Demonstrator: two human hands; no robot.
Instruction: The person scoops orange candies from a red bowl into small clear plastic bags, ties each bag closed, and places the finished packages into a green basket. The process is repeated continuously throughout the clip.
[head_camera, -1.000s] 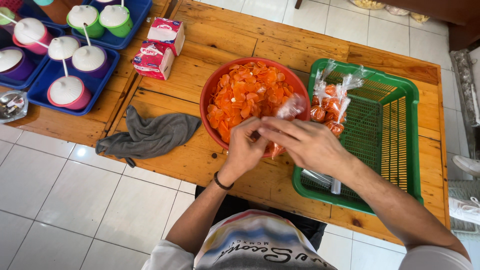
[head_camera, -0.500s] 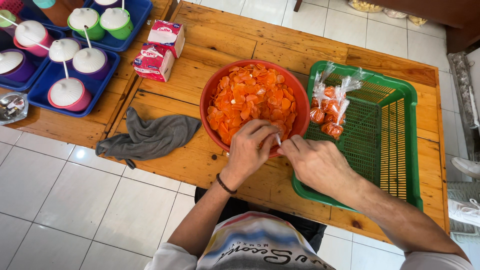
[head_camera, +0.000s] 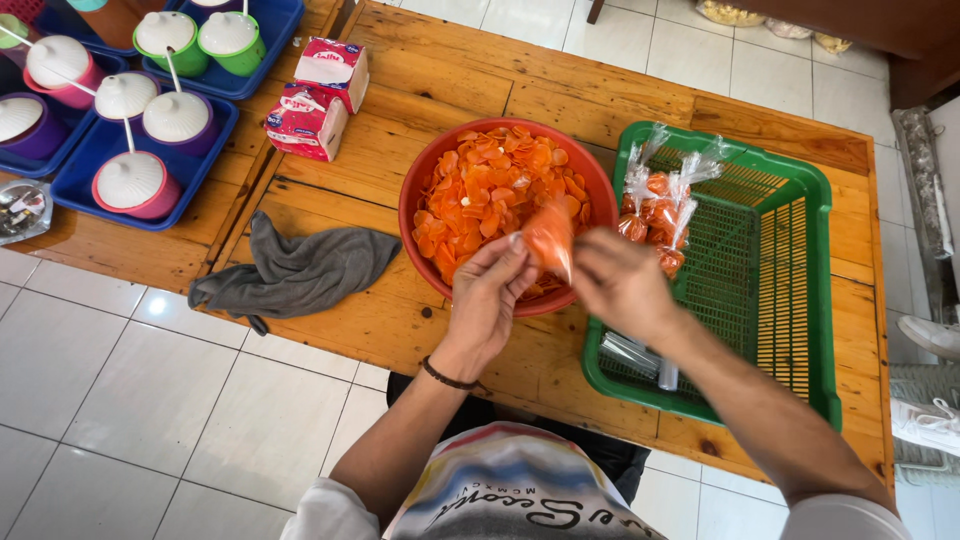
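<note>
A red bowl (head_camera: 418, 196) full of orange chips (head_camera: 490, 180) stands in the middle of the wooden table (head_camera: 440, 75). Over its near rim I hold a small clear plastic bag of orange chips (head_camera: 549, 240) with both hands. My left hand (head_camera: 487, 300) pinches the bag from the left, and my right hand (head_camera: 620, 285) grips it from the right. Beside the bowl, a green mesh basket (head_camera: 800, 300) contains a few tied bags of chips (head_camera: 655, 205) in its far left corner and a stack of flat clear bags (head_camera: 632, 352) at its near left.
A grey cloth (head_camera: 300, 270) lies left of the bowl. Two red and white tissue boxes (head_camera: 315, 100) sit further back. Blue trays (head_camera: 90, 160) at the far left carry lidded condiment jars (head_camera: 130, 180) with spoons. White tiled floor surrounds the table.
My hands have lifted slightly over the bowl's rim, and a filled chip bag now shows between them. The right hand has drawn a little apart from the left.
</note>
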